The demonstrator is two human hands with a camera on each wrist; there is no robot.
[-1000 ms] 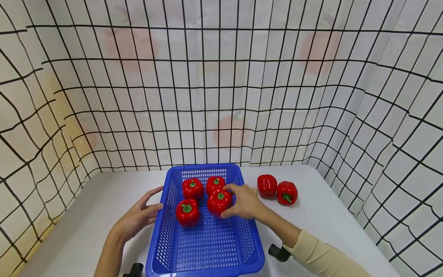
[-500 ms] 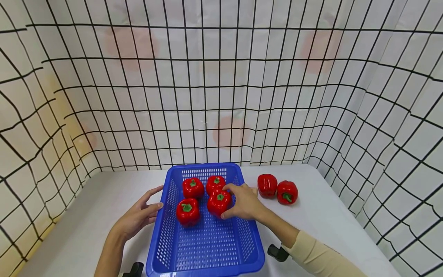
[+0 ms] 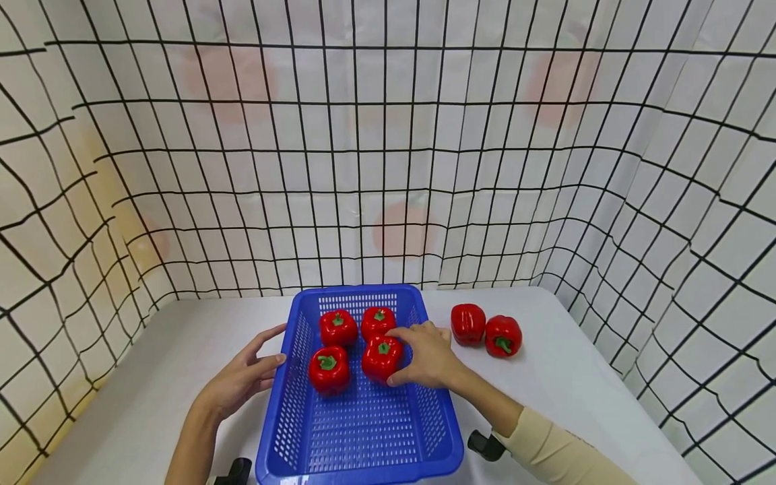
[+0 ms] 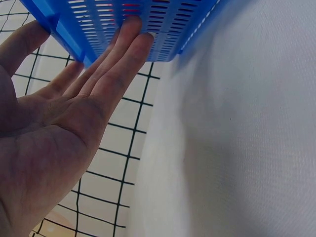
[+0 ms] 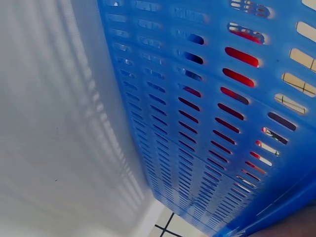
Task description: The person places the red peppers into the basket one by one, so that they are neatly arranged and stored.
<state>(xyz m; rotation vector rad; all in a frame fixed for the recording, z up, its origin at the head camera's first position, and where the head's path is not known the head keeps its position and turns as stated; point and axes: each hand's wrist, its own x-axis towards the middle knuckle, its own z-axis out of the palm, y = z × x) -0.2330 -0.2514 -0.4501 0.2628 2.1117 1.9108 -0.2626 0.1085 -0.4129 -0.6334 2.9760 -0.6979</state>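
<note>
A blue plastic basket (image 3: 364, 431) on the table holds several red bell peppers. My right hand (image 3: 429, 356) reaches over its right rim, with thumb and index finger curled round the right-front bell pepper (image 3: 382, 360). Behind that one lies another pepper (image 3: 377, 321); to the left are a back pepper (image 3: 337, 329) and a front pepper (image 3: 329, 372). Outside the left wall, my left hand (image 3: 241, 378) touches the basket with fairly straight fingers, also seen along the perforated side (image 4: 168, 29) in the left wrist view. The right wrist view mostly shows the basket's wall (image 5: 207, 113).
Two more red bell peppers lie right of the basket on the white table (image 3: 545, 404): one on its side (image 3: 467, 325), the other with its stem toward me (image 3: 503, 337). Black wire mesh (image 3: 388, 168) stands along the back and both sides.
The right-front pepper has shifted very slightly toward me and to the left, with my right hand round it. My left hand and the basket stay in place.
</note>
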